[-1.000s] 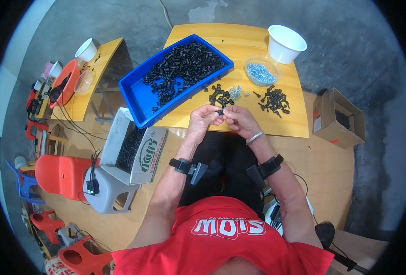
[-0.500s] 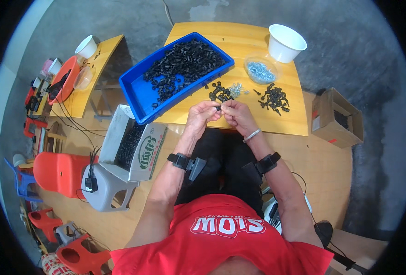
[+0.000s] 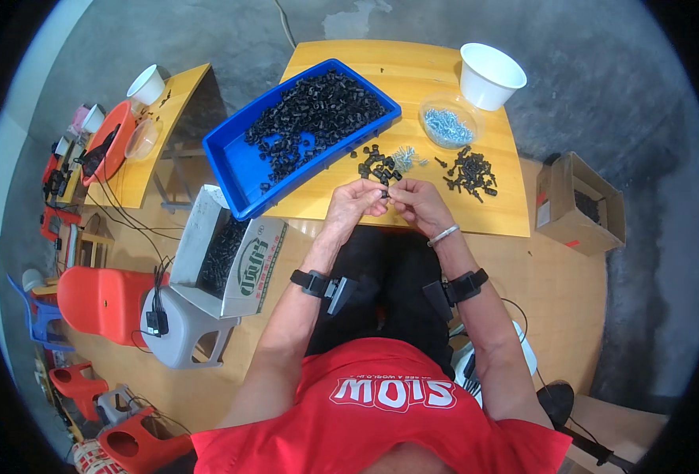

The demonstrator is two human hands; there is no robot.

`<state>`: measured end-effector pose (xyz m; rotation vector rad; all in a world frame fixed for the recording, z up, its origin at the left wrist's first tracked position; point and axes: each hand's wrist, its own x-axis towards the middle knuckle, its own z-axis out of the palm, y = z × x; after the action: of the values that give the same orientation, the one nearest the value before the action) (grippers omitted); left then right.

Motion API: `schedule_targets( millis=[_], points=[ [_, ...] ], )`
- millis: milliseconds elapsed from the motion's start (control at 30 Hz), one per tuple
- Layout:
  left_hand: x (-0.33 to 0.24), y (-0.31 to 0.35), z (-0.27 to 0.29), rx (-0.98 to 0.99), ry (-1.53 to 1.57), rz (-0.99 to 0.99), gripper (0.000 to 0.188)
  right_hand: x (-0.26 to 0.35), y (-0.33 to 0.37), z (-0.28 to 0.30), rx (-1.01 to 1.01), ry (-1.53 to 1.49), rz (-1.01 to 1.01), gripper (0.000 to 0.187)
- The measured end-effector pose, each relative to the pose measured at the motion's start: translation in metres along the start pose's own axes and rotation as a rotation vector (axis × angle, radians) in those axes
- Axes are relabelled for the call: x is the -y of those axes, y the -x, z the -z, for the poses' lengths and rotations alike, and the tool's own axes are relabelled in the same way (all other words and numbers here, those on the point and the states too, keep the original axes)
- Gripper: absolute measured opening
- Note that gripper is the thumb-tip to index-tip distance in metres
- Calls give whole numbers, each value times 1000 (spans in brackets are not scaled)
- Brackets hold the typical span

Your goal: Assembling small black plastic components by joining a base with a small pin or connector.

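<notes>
My left hand and my right hand meet at the table's near edge, fingertips pinched together. Between them is a small black plastic part, gripped from both sides; the fingers hide most of it. Just beyond lie a loose group of black plastic parts and a little heap of silver screws. To the right of these is a pile of black pieces, some with thin stems. A clear bowl of bluish screws stands behind that pile.
A blue tray of black parts overhangs the table's left edge. A white tub stands at the back right. An open carton rests on a grey stool at left; a cardboard box stands on the right floor.
Both hands have shifted slightly to the right and nearer to me, still pinching the small black part between them. The piles and containers on the table look the same.
</notes>
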<state>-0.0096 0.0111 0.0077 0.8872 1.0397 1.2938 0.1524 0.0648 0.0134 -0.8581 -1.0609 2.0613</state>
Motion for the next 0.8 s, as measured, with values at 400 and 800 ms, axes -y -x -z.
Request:
schedule_targets(
  millis=[400, 800],
  points=[
    [0, 0, 14, 19, 226, 30, 10, -18, -3, -23, -23, -157, 124, 10],
    [-1, 0, 12, 41, 212, 2, 9, -12, -4, -11, 89, -215, -29, 8]
  ],
)
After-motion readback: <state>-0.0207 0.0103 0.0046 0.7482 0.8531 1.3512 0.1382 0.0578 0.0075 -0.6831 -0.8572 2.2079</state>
